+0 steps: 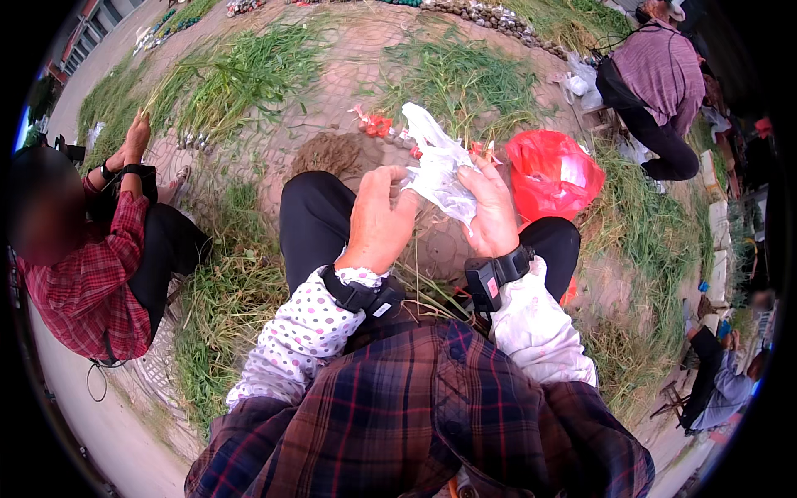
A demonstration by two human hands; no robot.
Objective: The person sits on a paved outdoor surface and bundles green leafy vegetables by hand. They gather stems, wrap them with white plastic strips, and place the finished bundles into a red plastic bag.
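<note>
A crumpled thin white plastic bag (438, 163) is held up in front of my knees. My right hand (494, 215) grips its right side, with the thumb pressed over the film. At the bag's left edge, the fingertips and thumb of my left hand (381, 218) pinch the plastic. Just beyond my right knee sits an open red plastic bag (551, 177) with something white inside. Small red-wrapped bundles (377, 124) lie on the paving past the white bag, beside a mound of brown soil (330, 152). Some long grass stems (429, 286) lie across my lap.
Cut green grass lies in heaps ahead (261, 71), (461, 81) and along both sides. On my left sits a person in a red checked shirt (106, 274). A person in a purple top (663, 75) is at the upper right, and another (722, 386) sits at the lower right.
</note>
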